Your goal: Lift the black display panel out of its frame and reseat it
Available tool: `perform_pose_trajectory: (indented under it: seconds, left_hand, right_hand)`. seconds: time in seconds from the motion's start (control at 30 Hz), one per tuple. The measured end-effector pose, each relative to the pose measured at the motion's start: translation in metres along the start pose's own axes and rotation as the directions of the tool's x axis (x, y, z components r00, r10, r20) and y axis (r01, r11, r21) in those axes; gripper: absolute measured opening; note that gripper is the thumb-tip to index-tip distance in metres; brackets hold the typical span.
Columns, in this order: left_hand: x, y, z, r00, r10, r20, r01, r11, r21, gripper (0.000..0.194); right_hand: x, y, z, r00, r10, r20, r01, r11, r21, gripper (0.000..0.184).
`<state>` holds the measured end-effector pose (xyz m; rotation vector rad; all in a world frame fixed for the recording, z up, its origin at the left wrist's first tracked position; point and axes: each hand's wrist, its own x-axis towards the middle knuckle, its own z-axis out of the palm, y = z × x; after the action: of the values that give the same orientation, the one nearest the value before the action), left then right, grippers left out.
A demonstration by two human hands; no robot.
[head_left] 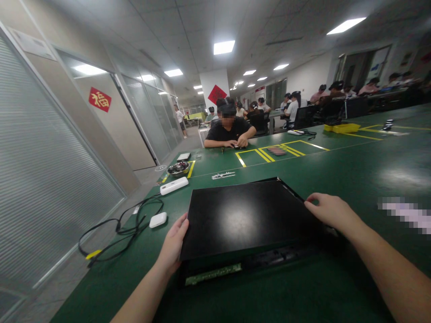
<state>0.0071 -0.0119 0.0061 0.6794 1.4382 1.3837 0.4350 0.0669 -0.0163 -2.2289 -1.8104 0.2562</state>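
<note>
A flat black panel, glossy like a display screen, lies tilted over a black frame. The frame shows along the near side and at the far right corner. A green circuit strip shows at the near left, below the panel's raised front edge. My left hand is closed on the panel's left edge, thumb on top and fingers partly hidden beneath. At the right edge, my right hand pinches the panel between thumb and curled fingers; whether it also touches the frame there, I cannot tell.
On the green table, a white power bank, a small white case and black cables lie to the left. Beyond them stands a metal bowl of small parts. A co-worker sits opposite. A yellow tray is at far right.
</note>
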Motion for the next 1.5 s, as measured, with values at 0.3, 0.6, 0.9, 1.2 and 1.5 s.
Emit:
perform_pose_trajectory:
  seconds: [0.3,0.6,0.9,1.2,1.5]
  left_hand:
    - [0.002,0.000,-0.002,1.000,0.013,0.021,-0.012,0.998,-0.055,0.046]
    - [0.004,-0.002,-0.004,0.999,-0.008,0.046,0.012,0.997,-0.071,0.050]
    - [0.003,-0.008,-0.003,0.999,-0.008,0.045,0.010,0.999,-0.042,0.056]
    - [0.003,-0.009,-0.006,0.998,0.001,0.060,0.006,0.994,-0.111,0.062]
    - [-0.002,0.002,-0.011,0.999,-0.024,-0.045,0.019,0.994,-0.111,0.082]
  right_hand:
    - [-0.001,-0.001,-0.001,1.000,0.005,0.023,-0.005,1.000,0.014,0.040]
    - [-0.002,0.000,-0.001,1.000,0.020,0.020,-0.021,0.999,0.050,0.038]
    - [0.000,0.002,0.000,1.000,0.005,0.025,-0.006,1.000,0.012,0.042]
    - [0.001,0.003,0.005,1.000,-0.012,-0.001,0.012,1.000,-0.007,0.041]
    - [0.004,0.005,0.003,1.000,-0.004,0.021,0.003,0.999,0.042,0.037]
